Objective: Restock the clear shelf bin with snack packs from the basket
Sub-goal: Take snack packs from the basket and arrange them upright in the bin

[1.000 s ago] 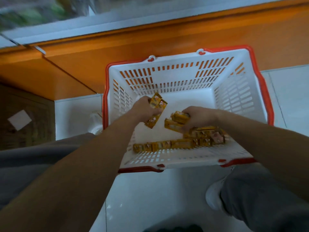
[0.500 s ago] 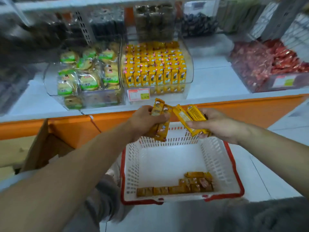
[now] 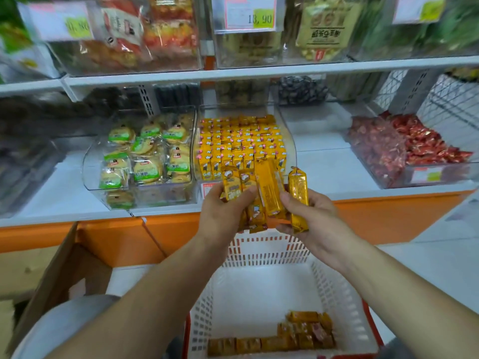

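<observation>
Head view: left hand [image 3: 224,216] and right hand [image 3: 308,216] raised, gripping snack packs [image 3: 268,187].

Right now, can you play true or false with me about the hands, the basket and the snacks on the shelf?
1. The left hand and the right hand both hold yellow snack packs. True.
2. The basket is empty. False: some loose packs lie on its floor by the near wall.
3. The clear shelf bin holds rows of yellow packs. True.
4. The red-wrapped snacks sit left of that bin. False: they are to its right; the green-labelled cakes are on its left.
</observation>
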